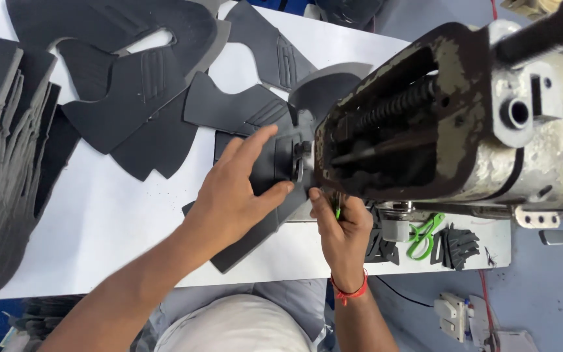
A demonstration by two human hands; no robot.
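1. Dark grey cut fabric piece (265,195) is lying at the centre of the frame on the white table (118,221), running under the worn sewing machine (464,124).
2. The left hand (239,189) is pressing it flat, fingers spread.
3. The right hand (341,225) is curling beside the needle area, seemingly pinching something green, though this is hard to tell.
4. Green scissors (425,236) are lying at lower right; stacked pieces (8,150) are sitting at far left.

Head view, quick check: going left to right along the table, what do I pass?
Stack of dark cut pieces → loose dark pieces → left hand pressing a dark piece → right hand → green scissors → small pile of dark scraps, with the sewing machine overhanging this right end.
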